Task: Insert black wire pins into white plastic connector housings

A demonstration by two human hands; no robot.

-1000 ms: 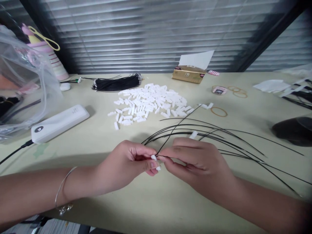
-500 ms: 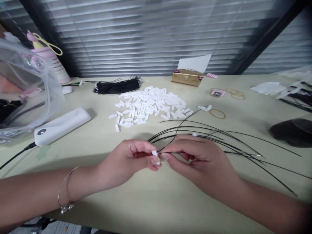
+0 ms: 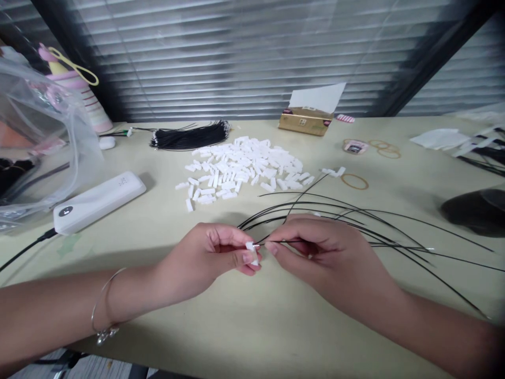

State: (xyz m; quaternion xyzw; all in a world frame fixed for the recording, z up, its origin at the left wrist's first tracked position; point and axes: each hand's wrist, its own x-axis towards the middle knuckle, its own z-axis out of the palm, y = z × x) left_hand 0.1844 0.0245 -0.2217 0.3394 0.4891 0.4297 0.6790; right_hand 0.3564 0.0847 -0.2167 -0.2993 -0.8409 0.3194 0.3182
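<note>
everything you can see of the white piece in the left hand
A small white connector housing, plastic by its look: a narrow block pinched between the left hand's thumb and fingers above the table, its lower end showing past the thumb. A thin black wire's metal tip, held by the right hand, reaches its side; contact is unclear.

Left hand, right hand higher, black wire now level — tip at the white connector

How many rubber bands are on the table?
3 thin tan rubber bands: one alone beside the white plastic pieces, two farther back, touching. Another may hide by the pink object.
</note>
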